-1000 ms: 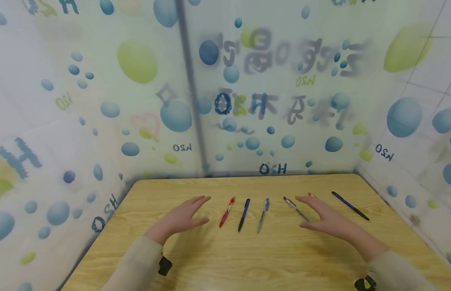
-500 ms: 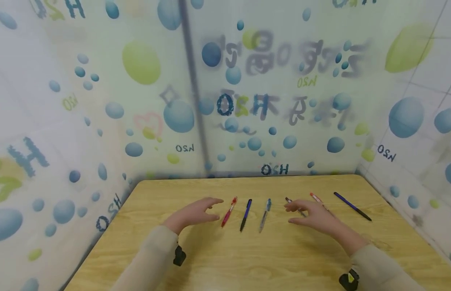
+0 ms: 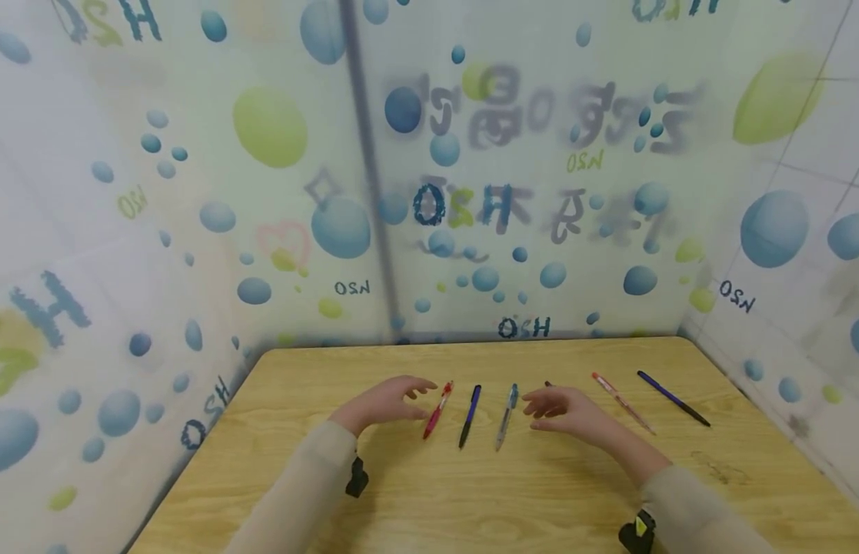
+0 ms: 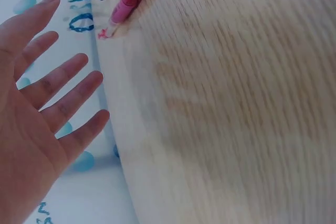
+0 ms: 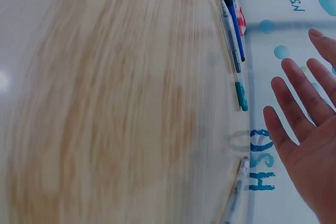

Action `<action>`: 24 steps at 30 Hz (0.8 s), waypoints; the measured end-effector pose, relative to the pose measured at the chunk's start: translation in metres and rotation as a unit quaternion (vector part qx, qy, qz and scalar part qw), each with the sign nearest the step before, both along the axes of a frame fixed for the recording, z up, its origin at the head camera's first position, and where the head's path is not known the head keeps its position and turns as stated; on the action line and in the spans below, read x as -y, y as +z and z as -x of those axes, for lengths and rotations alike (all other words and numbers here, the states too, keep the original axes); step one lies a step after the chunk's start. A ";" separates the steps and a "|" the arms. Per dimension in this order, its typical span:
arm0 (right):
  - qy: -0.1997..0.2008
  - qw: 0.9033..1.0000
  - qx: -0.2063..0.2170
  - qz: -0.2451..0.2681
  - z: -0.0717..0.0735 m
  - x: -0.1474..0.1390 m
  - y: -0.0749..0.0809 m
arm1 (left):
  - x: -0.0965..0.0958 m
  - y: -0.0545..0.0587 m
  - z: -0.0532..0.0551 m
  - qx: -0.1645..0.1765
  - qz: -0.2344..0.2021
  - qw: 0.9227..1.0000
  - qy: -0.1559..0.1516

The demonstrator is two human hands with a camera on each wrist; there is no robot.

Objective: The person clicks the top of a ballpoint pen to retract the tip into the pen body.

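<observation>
Left grip [image 3: 390, 402]: fingers spread, empty; red pen [image 3: 438, 411] just beside. Right grip [image 3: 567, 411]: loosely spread, empty; blue-capped pen [image 3: 507, 418] just beside. Between grips: blue pen [image 3: 470, 416]. All on desk [image 3: 484, 500], none lifted; handling seemingly unstarted.

Bright, even light, soft shadows on the table [image 3: 484, 500], white glare [image 5: 3, 81] at right wrist view's left edge
</observation>
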State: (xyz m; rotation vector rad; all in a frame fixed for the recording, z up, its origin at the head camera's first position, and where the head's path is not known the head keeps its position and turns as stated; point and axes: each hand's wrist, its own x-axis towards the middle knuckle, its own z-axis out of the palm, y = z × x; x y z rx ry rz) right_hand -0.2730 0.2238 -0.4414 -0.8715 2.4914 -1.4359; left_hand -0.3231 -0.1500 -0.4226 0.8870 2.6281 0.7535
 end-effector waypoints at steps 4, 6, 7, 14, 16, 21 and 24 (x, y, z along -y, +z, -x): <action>0.009 1.000 0.015 0.011 0.001 0.006 -0.001 | -0.006 -0.005 0.008 0.014 -0.009 1.000 0.007; 0.012 1.000 0.022 0.010 0.002 0.008 -0.002 | -0.009 -0.007 0.012 0.021 -0.015 1.000 0.010; 0.015 0.999 0.028 0.010 0.002 0.009 -0.002 | -0.010 -0.009 0.014 0.023 -0.020 0.999 0.010; 0.057 0.997 0.053 0.026 0.006 0.010 -0.007 | -0.017 -0.021 0.021 0.019 -0.008 1.000 0.013; 0.064 0.996 0.054 0.030 0.008 0.009 -0.009 | -0.019 -0.023 0.022 0.017 -0.001 1.000 0.014; 0.066 0.995 0.073 0.034 0.011 0.009 -0.011 | -0.023 -0.028 0.025 0.030 0.009 0.999 0.013; 0.081 0.993 0.085 0.032 0.011 0.009 -0.012 | -0.025 -0.032 0.025 0.029 0.028 0.999 0.004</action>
